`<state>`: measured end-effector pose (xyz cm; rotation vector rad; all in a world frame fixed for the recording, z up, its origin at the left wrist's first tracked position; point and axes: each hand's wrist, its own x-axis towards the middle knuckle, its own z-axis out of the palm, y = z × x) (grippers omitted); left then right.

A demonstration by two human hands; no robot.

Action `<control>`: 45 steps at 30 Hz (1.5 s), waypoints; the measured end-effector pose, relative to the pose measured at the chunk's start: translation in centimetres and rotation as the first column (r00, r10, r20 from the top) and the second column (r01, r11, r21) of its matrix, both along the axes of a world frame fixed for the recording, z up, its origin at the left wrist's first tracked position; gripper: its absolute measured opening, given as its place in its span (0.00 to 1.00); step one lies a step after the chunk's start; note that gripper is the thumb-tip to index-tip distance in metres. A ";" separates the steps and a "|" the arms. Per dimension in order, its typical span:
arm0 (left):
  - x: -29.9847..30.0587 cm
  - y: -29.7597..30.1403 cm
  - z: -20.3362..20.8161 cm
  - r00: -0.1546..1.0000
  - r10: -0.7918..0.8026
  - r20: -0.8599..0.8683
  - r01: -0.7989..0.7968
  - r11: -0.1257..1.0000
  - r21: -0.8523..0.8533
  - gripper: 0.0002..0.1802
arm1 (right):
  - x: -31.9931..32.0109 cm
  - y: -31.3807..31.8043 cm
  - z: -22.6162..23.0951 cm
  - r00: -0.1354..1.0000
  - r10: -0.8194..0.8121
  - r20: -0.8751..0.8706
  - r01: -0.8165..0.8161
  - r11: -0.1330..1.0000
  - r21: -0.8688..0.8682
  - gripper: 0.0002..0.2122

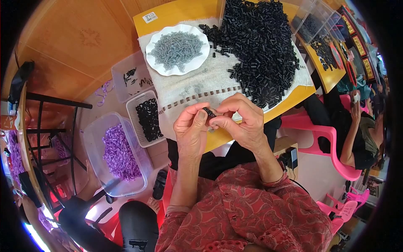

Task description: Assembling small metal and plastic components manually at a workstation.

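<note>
Both my hands meet in front of me, over the near edge of a cloth-covered table. Between the thumb and fingers of my left hand [194, 124] is a small black plastic part [208, 112]. My right hand [241, 119] pinches the same part from the other side, its thumb and forefinger at the tip. Beyond my hands, a large heap of small black tubular parts [260, 50] covers the right of the cloth [184, 86]. A white scalloped plate [204, 55] holds a pile of small clear parts [176, 48]. Several loose clear pieces lie on the cloth nearer to me.
At the left stand a clear tub [145, 176] of purple parts [119, 153] and a white basket [133, 105] of black pieces. A divided clear box [321, 23] sits at the far right. Pink chairs [327, 132] and another seated person [357, 138] are on the right.
</note>
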<state>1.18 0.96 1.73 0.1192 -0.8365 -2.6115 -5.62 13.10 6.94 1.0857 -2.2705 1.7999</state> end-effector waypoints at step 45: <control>0.2 -0.1 -0.2 0.997 0.067 -0.038 -0.076 0.939 -0.336 0.29 | 0.0 -0.4 0.0 0.996 0.050 -0.068 -0.051 0.998 -0.022 0.16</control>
